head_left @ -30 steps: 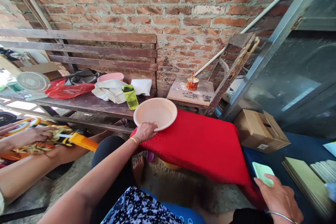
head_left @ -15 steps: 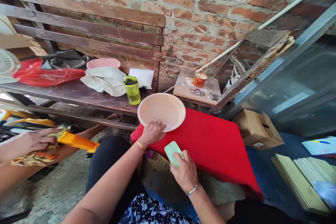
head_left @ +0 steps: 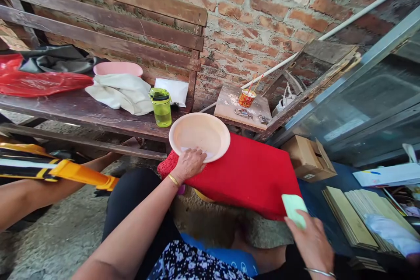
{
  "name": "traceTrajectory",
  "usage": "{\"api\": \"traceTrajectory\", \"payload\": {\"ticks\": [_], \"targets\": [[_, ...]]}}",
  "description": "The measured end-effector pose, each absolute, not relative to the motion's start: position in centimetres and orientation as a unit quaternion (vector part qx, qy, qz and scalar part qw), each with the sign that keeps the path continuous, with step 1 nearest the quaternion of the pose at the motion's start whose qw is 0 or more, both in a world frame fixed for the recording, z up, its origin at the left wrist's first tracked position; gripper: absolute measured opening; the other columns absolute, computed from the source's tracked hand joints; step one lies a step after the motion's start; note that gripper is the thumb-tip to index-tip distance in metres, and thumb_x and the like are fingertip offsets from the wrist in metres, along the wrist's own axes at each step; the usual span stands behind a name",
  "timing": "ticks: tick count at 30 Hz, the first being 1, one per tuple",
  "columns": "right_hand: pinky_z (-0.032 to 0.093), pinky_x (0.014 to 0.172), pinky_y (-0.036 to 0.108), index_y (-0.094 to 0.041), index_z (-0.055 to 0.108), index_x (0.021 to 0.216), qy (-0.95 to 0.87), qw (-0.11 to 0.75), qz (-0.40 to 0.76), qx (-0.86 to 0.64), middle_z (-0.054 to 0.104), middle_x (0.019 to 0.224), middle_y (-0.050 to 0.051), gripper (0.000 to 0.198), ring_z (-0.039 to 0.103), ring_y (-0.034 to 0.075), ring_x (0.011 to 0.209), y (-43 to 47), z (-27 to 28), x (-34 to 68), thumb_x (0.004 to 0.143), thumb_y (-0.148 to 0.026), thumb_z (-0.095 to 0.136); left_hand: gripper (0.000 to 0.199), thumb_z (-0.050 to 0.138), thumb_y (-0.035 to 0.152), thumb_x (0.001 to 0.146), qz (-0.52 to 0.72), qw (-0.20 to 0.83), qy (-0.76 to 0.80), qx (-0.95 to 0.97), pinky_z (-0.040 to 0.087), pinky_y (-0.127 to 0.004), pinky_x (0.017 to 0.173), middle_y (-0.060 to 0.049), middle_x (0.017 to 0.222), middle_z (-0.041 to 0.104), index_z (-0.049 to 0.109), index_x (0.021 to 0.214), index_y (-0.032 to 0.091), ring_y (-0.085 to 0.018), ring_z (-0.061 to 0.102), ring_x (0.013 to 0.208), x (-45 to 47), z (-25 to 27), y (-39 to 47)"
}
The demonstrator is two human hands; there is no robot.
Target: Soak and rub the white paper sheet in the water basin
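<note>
A pale peach plastic basin sits at the left end of a low surface draped in red cloth. My left hand, with a gold bracelet, lies over its near rim, fingers bent inside and the thumb side partly hidden. Something whitish lies in the basin by the fingers; I cannot make out what. My right hand, with a silver bracelet, is closed on a flat pale green plate with rounded corners. It is held off the cloth's right end, apart from the basin.
A green water bottle, a white cloth and a pink basin stand on the wooden bench. A patterned cup is on a small table. At right are a cardboard box and stacked boards. Another person's arm is at left.
My right hand has moved right with the green plate, away from the basin. My left hand stays at the basin's rim. The other person's hand by the yellow-orange object has left view.
</note>
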State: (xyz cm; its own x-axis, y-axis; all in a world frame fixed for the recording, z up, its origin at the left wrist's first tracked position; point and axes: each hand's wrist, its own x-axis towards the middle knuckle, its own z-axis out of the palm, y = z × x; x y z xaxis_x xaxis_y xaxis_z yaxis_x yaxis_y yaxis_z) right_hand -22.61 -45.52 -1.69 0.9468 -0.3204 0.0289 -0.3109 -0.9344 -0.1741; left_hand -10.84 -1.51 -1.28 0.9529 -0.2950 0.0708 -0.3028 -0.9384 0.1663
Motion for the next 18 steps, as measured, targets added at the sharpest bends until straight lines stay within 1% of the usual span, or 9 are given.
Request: {"api": "traceTrajectory", "payload": {"ticks": [1,3,4,6,8,10,13,16,18], "targets": [[0.051,0.076,0.042,-0.027,0.063,0.118,0.115,0.107,-0.018,-0.987,0.059,0.103,0.011,0.053,0.066,0.030,0.088,-42.4,-1.8,-22.3,0.084,-0.063,0.045,0.018,0.056,0.030,0.092,0.022,0.086,-0.150,0.985,0.045,-0.040,0.087,-0.012,0.101,0.067,0.067,0.102,0.020,-0.028,0.064,0.101,-10.9,-1.2,-1.5],[0.050,0.075,0.035,-0.029,0.063,0.116,0.012,0.143,0.004,-0.990,0.059,0.107,0.007,0.039,0.065,0.025,0.089,-35.5,-2.2,-21.6,0.088,-0.052,0.050,0.018,0.055,0.030,0.093,0.025,0.077,-0.150,0.985,0.045,-0.039,0.087,-0.011,0.099,0.067,0.067,0.100,0.020,-0.028,0.064,0.100,-11.0,-1.1,-1.5],[0.050,0.078,0.034,-0.029,0.064,0.115,-0.034,0.148,0.007,-0.988,0.059,0.106,0.006,0.034,0.064,0.024,0.091,-32.4,-2.5,-21.2,0.087,-0.045,0.054,0.018,0.055,0.030,0.093,0.027,0.069,-0.150,0.986,0.045,-0.039,0.086,-0.011,0.098,0.067,0.067,0.100,0.020,-0.028,0.064,0.099,-11.0,-1.1,-1.6],[0.049,0.084,0.034,-0.029,0.066,0.113,-0.097,0.146,0.006,-0.985,0.060,0.103,0.005,0.031,0.063,0.023,0.094,-28.0,-3.1,-20.8,0.083,-0.034,0.061,0.017,0.055,0.029,0.092,0.032,0.055,-0.149,0.987,0.045,-0.039,0.086,-0.011,0.098,0.067,0.067,0.100,0.020,-0.027,0.065,0.098,-11.0,-1.2,-1.6],[0.048,0.086,0.035,-0.029,0.067,0.111,-0.114,0.131,0.003,-0.985,0.060,0.102,0.004,0.031,0.062,0.024,0.094,-27.1,-3.7,-20.8,0.080,-0.030,0.064,0.016,0.055,0.028,0.092,0.035,0.047,-0.148,0.987,0.045,-0.039,0.086,-0.011,0.097,0.067,0.067,0.100,0.020,-0.027,0.065,0.097,-10.9,-1.3,-1.5],[0.048,0.084,0.035,-0.030,0.067,0.112,-0.084,0.109,0.005,-0.990,0.061,0.104,0.004,0.032,0.063,0.023,0.092,-29.8,-4.2,-21.3,0.081,-0.031,0.062,0.016,0.054,0.028,0.092,0.038,0.045,-0.151,0.987,0.045,-0.039,0.086,-0.011,0.097,0.067,0.067,0.100,0.020,-0.028,0.065,0.098,-10.9,-1.4,-1.5],[0.049,0.078,0.036,-0.030,0.065,0.117,0.019,0.059,0.009,-0.998,0.061,0.104,0.006,0.035,0.065,0.024,0.087,-38.6,-4.2,-22.9,0.086,-0.041,0.053,0.016,0.054,0.029,0.092,0.035,0.046,-0.157,0.986,0.045,-0.039,0.085,-0.010,0.097,0.067,0.066,0.099,0.020,-0.028,0.064,0.098,-10.9,-1.4,-1.5],[0.050,0.074,0.041,-0.025,0.064,0.121,0.157,-0.024,0.024,-0.987,0.061,0.098,0.012,0.047,0.066,0.028,0.078,-47.7,-2.9,-24.7,0.087,-0.051,0.044,0.015,0.056,0.028,0.091,0.026,0.057,-0.159,0.985,0.045,-0.040,0.085,-0.010,0.097,0.067,0.066,0.099,0.020,-0.028,0.064,0.098,-10.9,-1.3,-1.5],[0.050,0.073,0.045,-0.025,0.064,0.121,0.234,-0.060,0.035,-0.970,0.061,0.094,0.013,0.055,0.066,0.030,0.074,-51.1,-1.7,-25.4,0.086,-0.059,0.039,0.015,0.056,0.027,0.091,0.025,0.059,-0.159,0.985,0.044,-0.040,0.085,-0.011,0.098,0.067,0.065,0.099,0.020,-0.029,0.064,0.099,-10.9,-1.2,-1.5]]}}
